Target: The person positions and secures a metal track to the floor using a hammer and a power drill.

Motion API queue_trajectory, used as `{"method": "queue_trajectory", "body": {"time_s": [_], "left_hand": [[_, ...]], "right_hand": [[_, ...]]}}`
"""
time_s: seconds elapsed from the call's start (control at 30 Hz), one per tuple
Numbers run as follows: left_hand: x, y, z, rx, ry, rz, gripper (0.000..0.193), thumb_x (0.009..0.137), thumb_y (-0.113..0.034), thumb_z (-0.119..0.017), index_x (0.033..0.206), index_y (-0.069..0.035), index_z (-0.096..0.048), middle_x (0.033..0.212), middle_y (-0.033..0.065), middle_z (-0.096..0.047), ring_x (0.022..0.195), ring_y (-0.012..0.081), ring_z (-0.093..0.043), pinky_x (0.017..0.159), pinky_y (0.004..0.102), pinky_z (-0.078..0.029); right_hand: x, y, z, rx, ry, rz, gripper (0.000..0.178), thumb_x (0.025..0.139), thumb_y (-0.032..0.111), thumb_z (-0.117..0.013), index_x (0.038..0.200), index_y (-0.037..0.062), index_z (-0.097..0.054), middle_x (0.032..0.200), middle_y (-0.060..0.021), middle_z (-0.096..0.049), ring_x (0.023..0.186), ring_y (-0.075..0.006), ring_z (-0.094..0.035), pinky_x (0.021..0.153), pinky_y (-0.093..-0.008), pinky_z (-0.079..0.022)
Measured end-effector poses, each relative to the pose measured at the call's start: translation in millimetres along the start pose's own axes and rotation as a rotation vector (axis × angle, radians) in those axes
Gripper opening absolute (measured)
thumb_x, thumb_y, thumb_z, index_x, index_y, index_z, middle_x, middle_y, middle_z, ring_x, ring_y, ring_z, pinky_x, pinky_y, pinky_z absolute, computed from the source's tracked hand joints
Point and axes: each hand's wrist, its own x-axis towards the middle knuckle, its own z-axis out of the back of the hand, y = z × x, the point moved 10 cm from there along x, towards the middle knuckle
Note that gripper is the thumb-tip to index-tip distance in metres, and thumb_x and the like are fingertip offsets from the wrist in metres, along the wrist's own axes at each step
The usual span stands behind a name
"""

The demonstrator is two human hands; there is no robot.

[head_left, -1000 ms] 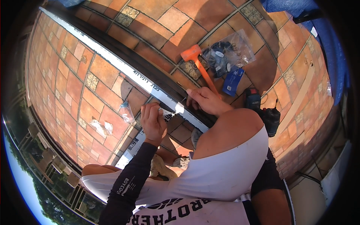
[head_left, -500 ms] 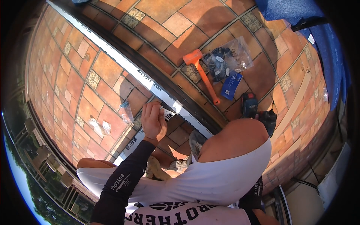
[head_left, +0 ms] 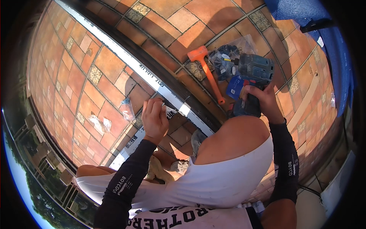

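Observation:
My right hand is wrapped round the handle of a dark blue-green cordless drill, raised above my knee with its bit pointing left. My left hand is closed in a pinch beside the long dark metal profile covered with white printed film. A small pale tip shows at its fingers, too little to name. Close to that hand, a second white-filmed profile meets the long one at a corner.
An orange mallet lies on the tiles beyond the long profile. Behind the drill sits a clear plastic bag of dark parts with a blue card. Small clear packets lie at left. Blue material stands far right.
My right hand has come into view and lifted the drill off the floor, up and to the left. My left hand stays pinched at the profile corner, barely moved.

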Motion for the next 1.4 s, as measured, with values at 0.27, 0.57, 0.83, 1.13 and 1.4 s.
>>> {"method": "queue_trajectory", "body": {"time_s": [0.27,0.57,0.83,1.13,1.4], "left_hand": [[20.2,5.0,7.6,0.008,-0.08,0.03,0.008,0.103,-0.007,-0.06,0.1,0.0,-0.062,0.127,0.0215,-0.058,0.115,0.0386,-0.056,0.102,0.0481,-0.045],[161.7,27.4,8.1,0.289,-0.049,-0.148,0.024,0.112,-0.021,-0.054,0.096,-0.005,-0.061,0.073,0.0143,-0.068,0.085,0.0368,-0.069,0.104,0.0471,-0.047],[165.1,30.0,-2.0,0.297,-0.027,-0.115,0.025,0.111,-0.023,-0.054,0.095,-0.005,-0.062,0.077,0.0156,-0.067,0.081,0.0405,-0.063,0.097,0.0458,-0.044],[166.6,29.2,2.2,0.273,-0.044,-0.126,0.025,0.111,-0.022,-0.055,0.093,-0.006,-0.061,0.076,0.0156,-0.065,0.078,0.0406,-0.062,0.094,0.0456,-0.045],[164.0,34.2,2.4,0.262,-0.088,-0.095,0.024,0.111,-0.022,-0.056,0.093,-0.006,-0.061,0.078,0.0157,-0.068,0.08,0.0402,-0.063,0.095,0.0453,-0.046]], "right_hand": [[30.1,-82.4,-71.8,0.182,0.463,-0.737,0.02,0.097,0.014,-0.073,0.106,-0.003,-0.069,0.071,-0.0034,-0.057,0.058,-0.0131,-0.052,0.055,-0.0312,-0.043],[35.9,-106.9,-84.8,0.226,0.749,-0.918,0.021,0.097,0.019,-0.071,0.105,-0.0001,-0.069,0.067,-0.0001,-0.054,0.054,-0.0106,-0.047,0.052,-0.0289,-0.041],[28.1,-103.5,-83.1,0.189,0.702,-0.981,0.018,0.098,0.016,-0.07,0.105,0.0,-0.068,0.068,-0.0003,-0.053,0.055,-0.0088,-0.046,0.052,-0.0281,-0.041],[29.9,-99.8,-87.6,0.191,0.744,-0.984,0.017,0.097,0.015,-0.07,0.103,-0.0007,-0.068,0.067,0.0002,-0.052,0.053,-0.0093,-0.046,0.051,-0.0285,-0.039],[39.2,-100.3,-85.1,0.062,0.743,-1.065,0.013,0.095,0.012,-0.072,0.097,-0.0003,-0.068,0.064,-0.0011,-0.053,0.053,-0.0101,-0.046,0.049,-0.0286,-0.039]]}}
